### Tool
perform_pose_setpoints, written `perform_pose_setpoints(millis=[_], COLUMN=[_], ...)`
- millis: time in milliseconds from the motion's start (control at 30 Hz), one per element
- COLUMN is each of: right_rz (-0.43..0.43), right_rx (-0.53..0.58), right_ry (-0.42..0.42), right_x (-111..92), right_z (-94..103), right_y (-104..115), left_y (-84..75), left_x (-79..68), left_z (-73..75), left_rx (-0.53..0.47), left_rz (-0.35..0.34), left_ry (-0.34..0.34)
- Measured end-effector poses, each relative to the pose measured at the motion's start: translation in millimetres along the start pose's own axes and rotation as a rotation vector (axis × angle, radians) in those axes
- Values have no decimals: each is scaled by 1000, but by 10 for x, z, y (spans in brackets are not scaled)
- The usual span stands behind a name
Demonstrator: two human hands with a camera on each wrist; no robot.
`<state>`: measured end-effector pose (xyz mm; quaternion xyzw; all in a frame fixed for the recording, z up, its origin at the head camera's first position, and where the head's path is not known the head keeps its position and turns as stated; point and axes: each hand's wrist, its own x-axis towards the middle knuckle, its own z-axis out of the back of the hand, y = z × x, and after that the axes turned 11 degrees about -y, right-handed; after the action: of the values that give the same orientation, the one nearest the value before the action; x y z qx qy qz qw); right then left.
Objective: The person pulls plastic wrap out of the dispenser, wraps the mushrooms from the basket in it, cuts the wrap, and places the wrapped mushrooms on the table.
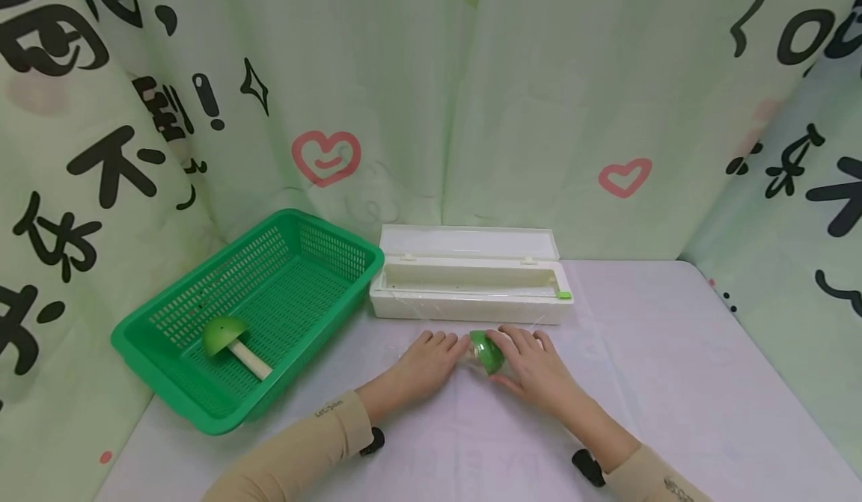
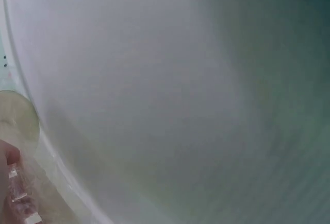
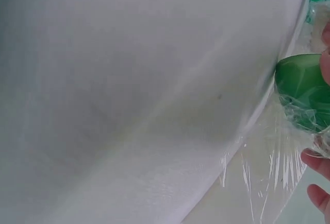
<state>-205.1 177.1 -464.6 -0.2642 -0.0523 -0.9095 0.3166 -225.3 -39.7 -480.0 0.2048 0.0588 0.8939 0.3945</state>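
Note:
My right hand (image 1: 532,367) holds a glossy green, dome-shaped piece (image 1: 487,351), its thumb below and fingers above. Clear cling film (image 3: 278,162) covers part of the piece and spreads in creases, with the white dispenser behind it. Just left of the piece is my left hand (image 1: 431,365), its fingertips pinching crinkled film at the piece's side. The left wrist view shows the pale flat face (image 2: 18,118) of the piece beside those fingers. Right behind both hands sits the white film dispenser (image 1: 471,309), lid raised, with a small green slider (image 1: 563,295).
A green slotted basket (image 1: 350,304) stands at the left. In it lies a mushroom-shaped thing with a green cap (image 1: 224,335) and pale stem. A white cloth covers the table (image 1: 673,382). Printed curtains (image 1: 512,113) hang behind and at both sides.

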Motion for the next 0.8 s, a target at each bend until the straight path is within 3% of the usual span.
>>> perform_pose_setpoints(millis=[200, 367, 600, 800], right_rz=[15, 2, -29, -40], right_rx=[-41, -42, -27, 3], right_ry=[26, 49, 93, 115], right_x=[57, 116, 183, 210], right_z=[-53, -86, -101, -156], right_y=[-34, -63, -99, -159], left_y=[49, 76, 82, 40], left_x=[55, 86, 108, 163], left_z=[16, 14, 6, -84], left_rx=[-144, -212, -155, -53], left_rz=[85, 148, 147, 99], left_ry=[63, 49, -42, -51])
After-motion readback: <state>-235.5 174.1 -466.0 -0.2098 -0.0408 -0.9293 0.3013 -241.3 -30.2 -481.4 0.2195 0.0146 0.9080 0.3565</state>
